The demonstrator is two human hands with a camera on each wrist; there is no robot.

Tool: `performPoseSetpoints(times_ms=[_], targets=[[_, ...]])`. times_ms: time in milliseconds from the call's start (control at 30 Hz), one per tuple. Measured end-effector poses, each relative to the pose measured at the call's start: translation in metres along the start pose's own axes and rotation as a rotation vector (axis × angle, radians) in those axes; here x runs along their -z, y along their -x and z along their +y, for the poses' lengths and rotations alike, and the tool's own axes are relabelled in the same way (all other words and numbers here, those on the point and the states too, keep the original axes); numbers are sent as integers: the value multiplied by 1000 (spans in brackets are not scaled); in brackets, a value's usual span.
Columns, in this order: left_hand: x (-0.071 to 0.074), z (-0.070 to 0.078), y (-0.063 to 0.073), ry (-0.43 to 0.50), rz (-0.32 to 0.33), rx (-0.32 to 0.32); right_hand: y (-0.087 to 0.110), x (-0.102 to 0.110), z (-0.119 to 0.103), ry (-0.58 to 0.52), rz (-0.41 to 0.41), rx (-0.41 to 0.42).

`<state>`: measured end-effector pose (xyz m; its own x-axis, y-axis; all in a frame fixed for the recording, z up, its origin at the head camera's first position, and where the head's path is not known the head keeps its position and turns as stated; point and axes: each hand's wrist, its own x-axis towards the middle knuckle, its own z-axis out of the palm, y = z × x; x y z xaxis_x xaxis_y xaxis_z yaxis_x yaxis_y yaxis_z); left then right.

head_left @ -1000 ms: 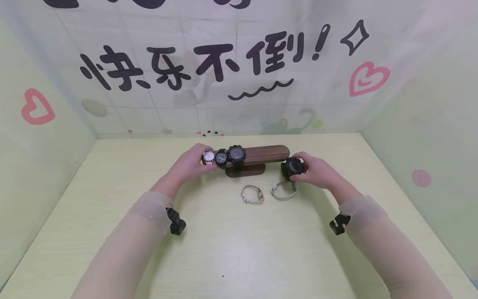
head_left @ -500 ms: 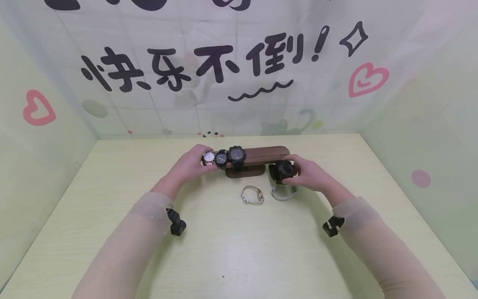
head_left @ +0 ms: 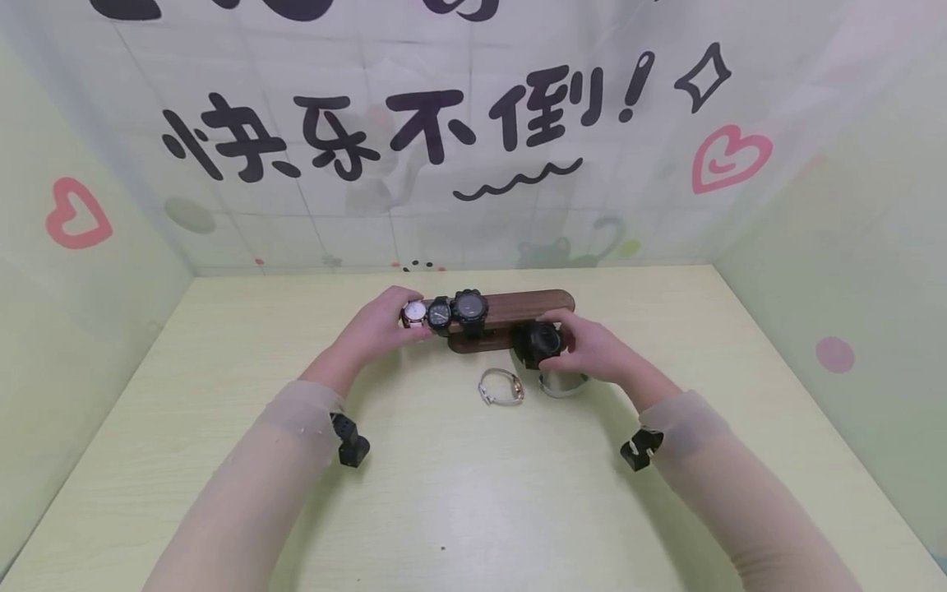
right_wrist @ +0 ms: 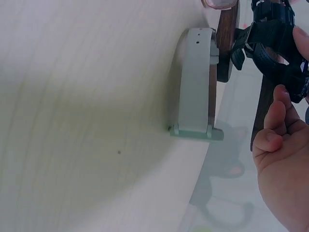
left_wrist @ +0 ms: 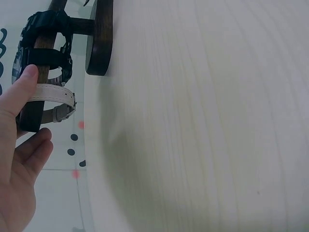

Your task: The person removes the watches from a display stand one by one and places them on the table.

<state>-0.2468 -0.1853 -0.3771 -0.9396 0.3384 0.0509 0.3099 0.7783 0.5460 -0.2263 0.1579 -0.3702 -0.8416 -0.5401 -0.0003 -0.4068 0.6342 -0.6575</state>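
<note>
My left hand grips the left end of a dark wooden watch stand, thumb against the bar beside a white-strapped watch. That watch, a smaller black watch and a larger black watch sit side by side on the bar. With its thumb and fingers my right hand holds another black watch, just in front of the bar's right half. In the right wrist view this watch's black strap forms a loop; whether it touches the bar I cannot tell.
On the table, in front of the stand, lie a slim watch with a rose-gold case and a light grey watch strap, partly under my right hand. A printed cloth hangs behind the table.
My right hand has moved left with the black watch, from beyond the bar's right end to in front of its right half. My left hand stays on the stand's left end.
</note>
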Motion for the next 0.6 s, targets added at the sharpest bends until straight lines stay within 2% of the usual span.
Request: performPoseSetpoints(times_ms=[333,600], targets=[[0,1,0,-4,1,-4,-6,-10,-1,-49,-18,-6],[0,2,0,1,7,-9,-11,-18,-12,-110,-8,23]])
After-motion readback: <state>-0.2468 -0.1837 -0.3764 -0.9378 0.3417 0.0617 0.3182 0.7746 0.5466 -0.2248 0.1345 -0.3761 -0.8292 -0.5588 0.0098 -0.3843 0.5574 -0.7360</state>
